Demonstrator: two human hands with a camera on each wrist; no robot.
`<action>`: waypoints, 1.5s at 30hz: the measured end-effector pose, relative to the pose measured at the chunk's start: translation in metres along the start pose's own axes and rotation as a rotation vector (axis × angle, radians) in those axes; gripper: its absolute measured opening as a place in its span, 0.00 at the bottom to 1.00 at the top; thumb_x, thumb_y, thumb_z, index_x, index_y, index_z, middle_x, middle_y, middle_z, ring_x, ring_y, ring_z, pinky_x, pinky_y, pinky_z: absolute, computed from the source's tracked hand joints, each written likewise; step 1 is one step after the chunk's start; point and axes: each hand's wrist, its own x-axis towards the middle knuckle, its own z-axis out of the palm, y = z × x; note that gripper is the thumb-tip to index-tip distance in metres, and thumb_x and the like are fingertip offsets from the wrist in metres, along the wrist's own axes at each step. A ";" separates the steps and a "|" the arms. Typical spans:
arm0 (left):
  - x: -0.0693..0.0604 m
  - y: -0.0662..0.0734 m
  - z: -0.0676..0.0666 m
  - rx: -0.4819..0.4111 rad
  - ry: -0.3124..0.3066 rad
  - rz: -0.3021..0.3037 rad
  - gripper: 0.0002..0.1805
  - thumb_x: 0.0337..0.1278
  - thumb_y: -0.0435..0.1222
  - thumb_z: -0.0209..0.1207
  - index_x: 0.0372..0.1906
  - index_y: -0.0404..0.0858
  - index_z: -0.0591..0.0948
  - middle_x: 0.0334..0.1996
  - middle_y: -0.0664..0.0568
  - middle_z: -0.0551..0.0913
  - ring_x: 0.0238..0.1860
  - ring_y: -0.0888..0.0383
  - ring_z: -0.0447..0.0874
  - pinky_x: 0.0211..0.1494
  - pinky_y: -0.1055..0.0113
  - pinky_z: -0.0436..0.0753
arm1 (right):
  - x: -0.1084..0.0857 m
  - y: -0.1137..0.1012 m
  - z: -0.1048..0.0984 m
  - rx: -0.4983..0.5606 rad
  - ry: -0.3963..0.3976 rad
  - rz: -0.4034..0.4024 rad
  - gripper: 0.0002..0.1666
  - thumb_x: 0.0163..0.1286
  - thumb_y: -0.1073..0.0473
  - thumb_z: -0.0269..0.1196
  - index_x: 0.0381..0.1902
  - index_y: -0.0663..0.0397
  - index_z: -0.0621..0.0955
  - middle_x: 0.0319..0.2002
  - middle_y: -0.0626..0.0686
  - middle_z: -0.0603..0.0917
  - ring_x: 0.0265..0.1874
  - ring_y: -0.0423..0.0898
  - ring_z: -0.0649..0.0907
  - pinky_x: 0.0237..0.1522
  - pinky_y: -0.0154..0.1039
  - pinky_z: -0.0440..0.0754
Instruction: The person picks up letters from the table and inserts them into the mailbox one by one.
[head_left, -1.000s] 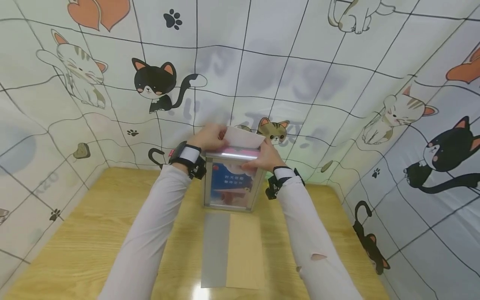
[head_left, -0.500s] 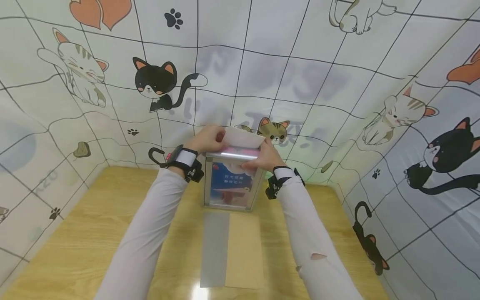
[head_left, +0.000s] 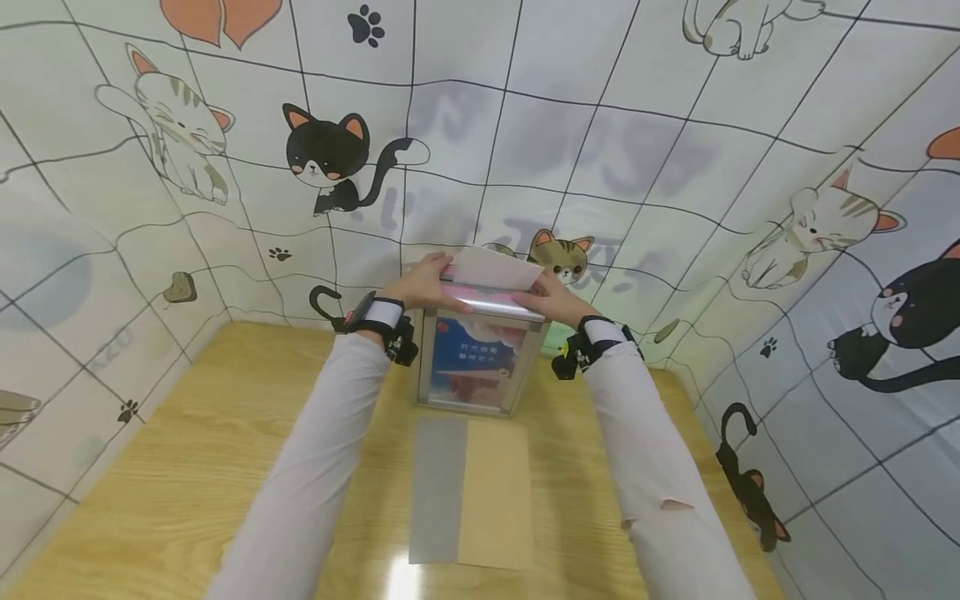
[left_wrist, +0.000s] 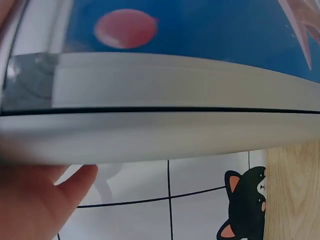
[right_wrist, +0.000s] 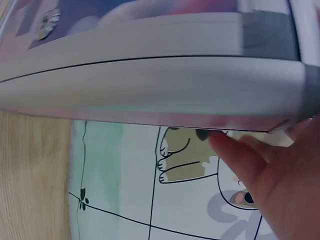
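A metal-framed box point(head_left: 472, 362) with a blue picture on its front stands upright at the back of the table. A white sheet point(head_left: 495, 268) rises from its top. My left hand point(head_left: 429, 285) grips the box's top left edge by the sheet's left end, its thumb along the front. At the top right edge, my right hand point(head_left: 551, 298) holds the box beside the sheet's right corner. Both wrist views show the frame point(left_wrist: 185, 82) point(right_wrist: 200, 37) close up, with part of the left hand point(left_wrist: 45, 200) and right hand point(right_wrist: 280, 175) behind it.
On the wooden table point(head_left: 247, 400), a flat grey and tan board point(head_left: 495, 492) lies in front of the box. Cloth with cat drawings point(head_left: 330, 154) hangs behind and at both sides. Something green shows behind the box at its right.
The left thumb now extends along the box's top front edge, and the right hand has shifted its fingers at the top right corner. The whole head view has shifted slightly.
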 end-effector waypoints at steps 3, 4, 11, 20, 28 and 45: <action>-0.002 -0.003 0.000 -0.039 -0.018 -0.015 0.62 0.29 0.54 0.70 0.70 0.35 0.49 0.70 0.42 0.45 0.67 0.44 0.51 0.66 0.51 0.59 | 0.001 -0.004 -0.007 -0.045 0.013 0.054 0.28 0.66 0.50 0.55 0.60 0.58 0.69 0.62 0.61 0.66 0.63 0.57 0.62 0.63 0.54 0.57; -0.002 -0.003 -0.001 -0.038 -0.012 -0.013 0.62 0.28 0.53 0.71 0.70 0.35 0.50 0.70 0.41 0.46 0.66 0.44 0.53 0.65 0.51 0.59 | 0.002 -0.006 -0.010 -0.077 0.029 0.074 0.27 0.65 0.50 0.56 0.58 0.59 0.71 0.60 0.61 0.70 0.61 0.57 0.66 0.62 0.53 0.61; -0.004 0.001 0.000 -0.036 -0.009 -0.022 0.61 0.26 0.51 0.73 0.69 0.36 0.53 0.67 0.40 0.51 0.63 0.44 0.58 0.63 0.51 0.63 | 0.009 -0.014 -0.022 -0.233 0.090 -0.017 0.19 0.62 0.54 0.60 0.39 0.67 0.80 0.43 0.62 0.79 0.40 0.50 0.76 0.38 0.39 0.74; -0.002 -0.001 0.004 0.007 0.007 -0.038 0.61 0.27 0.55 0.71 0.69 0.37 0.52 0.67 0.41 0.51 0.65 0.45 0.55 0.63 0.50 0.63 | 0.005 -0.043 -0.050 -0.060 0.129 0.062 0.16 0.71 0.55 0.49 0.51 0.60 0.69 0.33 0.59 0.80 0.31 0.48 0.79 0.33 0.39 0.78; 0.003 -0.009 0.008 -0.013 0.015 -0.024 0.62 0.24 0.57 0.70 0.69 0.38 0.53 0.67 0.41 0.52 0.64 0.45 0.56 0.63 0.50 0.63 | 0.009 -0.057 -0.076 0.008 0.362 0.101 0.23 0.72 0.53 0.45 0.61 0.56 0.61 0.24 0.52 0.73 0.21 0.42 0.72 0.23 0.32 0.69; 0.001 -0.006 0.007 -0.012 0.022 -0.033 0.62 0.24 0.57 0.71 0.69 0.39 0.54 0.67 0.42 0.52 0.64 0.45 0.56 0.62 0.50 0.64 | 0.037 -0.059 -0.051 -0.062 0.361 0.323 0.24 0.72 0.54 0.44 0.60 0.62 0.62 0.48 0.60 0.72 0.36 0.49 0.73 0.35 0.35 0.71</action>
